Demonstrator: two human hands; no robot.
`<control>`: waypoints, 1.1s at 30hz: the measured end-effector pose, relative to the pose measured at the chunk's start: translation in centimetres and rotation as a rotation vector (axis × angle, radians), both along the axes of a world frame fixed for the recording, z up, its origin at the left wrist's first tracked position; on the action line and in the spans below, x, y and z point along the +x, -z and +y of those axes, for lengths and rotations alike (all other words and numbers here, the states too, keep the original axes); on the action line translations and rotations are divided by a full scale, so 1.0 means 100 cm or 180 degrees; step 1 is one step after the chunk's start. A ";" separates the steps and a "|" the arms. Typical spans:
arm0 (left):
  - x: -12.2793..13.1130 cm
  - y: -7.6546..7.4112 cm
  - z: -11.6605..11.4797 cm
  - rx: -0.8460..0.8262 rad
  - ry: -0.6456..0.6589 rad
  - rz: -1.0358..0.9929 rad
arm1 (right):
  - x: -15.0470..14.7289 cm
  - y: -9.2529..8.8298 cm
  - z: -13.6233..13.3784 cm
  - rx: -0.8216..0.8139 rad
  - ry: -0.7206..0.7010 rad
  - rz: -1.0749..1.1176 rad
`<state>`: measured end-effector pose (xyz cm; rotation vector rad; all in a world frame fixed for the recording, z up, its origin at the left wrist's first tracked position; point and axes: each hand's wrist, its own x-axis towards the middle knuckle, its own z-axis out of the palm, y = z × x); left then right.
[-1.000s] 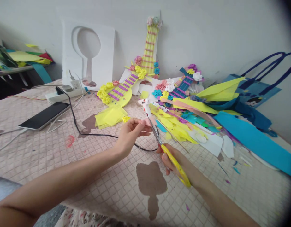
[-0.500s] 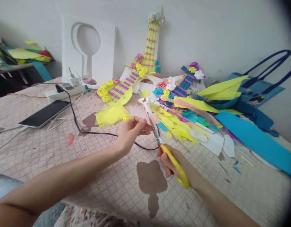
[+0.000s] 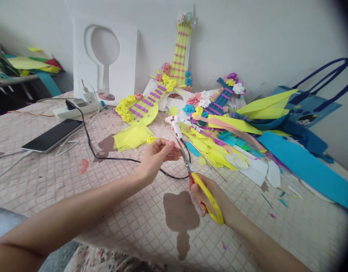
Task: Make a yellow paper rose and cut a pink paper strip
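Note:
My left hand [image 3: 162, 152] pinches a small pink piece of paper [image 3: 176, 144] between thumb and fingers. Held in my right hand [image 3: 205, 192] is a pair of scissors [image 3: 206, 194] with yellow and red handles. Its blades look nearly together and lie along the right edge of the pink paper. Just beyond the blades rests a white glue gun [image 3: 176, 127], its black cord [image 3: 117, 159] running left behind my left hand. A stack of yellow paper squares [image 3: 133, 136] lies past my left hand.
Yellow and blue paper scraps [image 3: 213, 151] spread to the right, beside a long blue sheet [image 3: 307, 166]. Flower-trimmed paper guitars [image 3: 147, 107] and a white cut-out board [image 3: 123, 64] stand at the wall. A phone [image 3: 52, 136] and power strip [image 3: 74, 109] are at left.
The part of the pink paper that stuck out right of the blades is gone, leaving a smaller piece in my left hand. The scissors' handles have drawn closer together.

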<state>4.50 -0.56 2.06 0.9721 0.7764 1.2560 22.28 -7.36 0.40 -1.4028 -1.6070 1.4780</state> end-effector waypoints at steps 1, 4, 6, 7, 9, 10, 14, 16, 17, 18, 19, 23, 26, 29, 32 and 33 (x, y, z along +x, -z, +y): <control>0.000 0.001 0.001 0.0009 0.0004 0.0038 | 0.001 0.001 0.000 -0.0017 -0.0022 0.0041; -0.006 0.001 0.009 0.0079 0.0036 0.0344 | 0.007 0.004 0.003 -0.0281 -0.0086 0.0335; -0.014 0.000 0.020 0.0228 0.0197 0.1021 | 0.011 0.005 0.007 -0.0447 -0.0094 0.0566; -0.019 0.000 0.025 0.0394 0.0400 0.1698 | 0.014 0.005 0.010 -0.0499 -0.0092 0.0645; -0.029 -0.001 0.036 0.0694 0.0862 0.2846 | 0.018 0.004 0.015 -0.0522 -0.0102 0.0708; -0.034 -0.001 0.040 0.0739 0.0938 0.3051 | 0.020 0.003 0.017 -0.0522 -0.0123 0.0703; -0.043 0.002 0.043 0.1126 0.0885 0.3883 | 0.025 0.002 0.021 -0.0569 -0.0171 0.0600; -0.042 0.004 0.040 0.1338 0.0713 0.4173 | 0.026 0.002 0.021 -0.0582 -0.0189 0.0555; -0.041 0.005 0.038 0.1426 0.0609 0.4279 | 0.026 0.003 0.020 -0.0566 -0.0195 0.0527; -0.039 0.005 0.036 0.1508 0.0496 0.4358 | 0.026 0.003 0.020 -0.0553 -0.0197 0.0502; -0.036 0.006 0.035 0.1587 0.0388 0.4412 | 0.026 0.003 0.020 -0.0551 -0.0194 0.0487; -0.024 0.012 0.032 0.1938 0.0264 0.4396 | 0.025 0.003 0.021 -0.0583 -0.0148 0.0562; -0.017 0.021 0.031 0.2142 0.0390 0.4308 | 0.024 0.003 0.022 -0.0548 -0.0126 0.0630; -0.016 0.026 0.034 0.2171 0.0445 0.4219 | 0.023 0.003 0.022 -0.0478 -0.0077 0.0707; -0.017 0.028 0.038 0.2102 0.0513 0.4078 | 0.024 0.004 0.023 -0.0434 0.0041 0.0886; -0.018 0.028 0.038 0.2068 0.0531 0.4024 | 0.024 0.005 0.023 -0.0436 0.0097 0.0953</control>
